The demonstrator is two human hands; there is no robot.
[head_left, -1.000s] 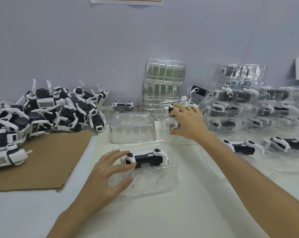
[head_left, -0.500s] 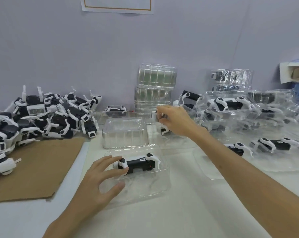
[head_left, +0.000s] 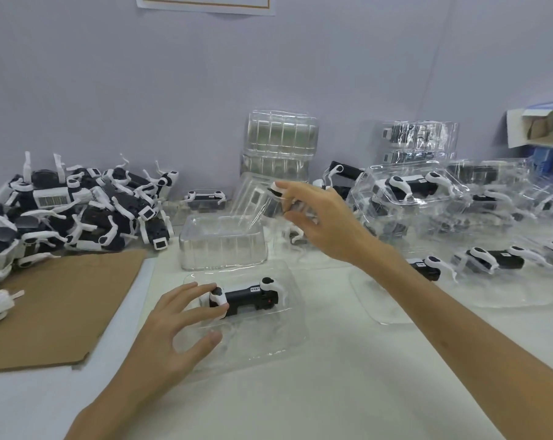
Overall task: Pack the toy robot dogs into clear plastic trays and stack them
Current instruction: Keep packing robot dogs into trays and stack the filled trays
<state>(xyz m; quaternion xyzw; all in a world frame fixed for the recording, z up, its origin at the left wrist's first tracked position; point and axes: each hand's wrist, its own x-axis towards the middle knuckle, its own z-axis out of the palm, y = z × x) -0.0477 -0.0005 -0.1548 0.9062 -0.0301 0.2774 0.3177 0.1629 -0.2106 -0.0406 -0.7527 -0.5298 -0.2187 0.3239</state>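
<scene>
Only the right hand (head_left: 319, 220) has moved: near the front edge of the desk (head_left: 332, 392) the left hand (head_left: 180, 322) still rests loose fingers on a toy dog (head_left: 246, 296) in its tray (head_left: 269, 344), and further back the right hand pinches a packed tray (head_left: 256, 198), lifted and tilted. Full stacks (head_left: 408, 192) stand back right; many loose dogs (head_left: 78, 211) wait back left

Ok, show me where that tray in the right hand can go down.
Bare white table lies near you, between the forearms, in front of the near tray. The cardboard sheet is also bare. Crowded: packed trays at right, loose dog heap at left, empty tray stack behind.
</scene>
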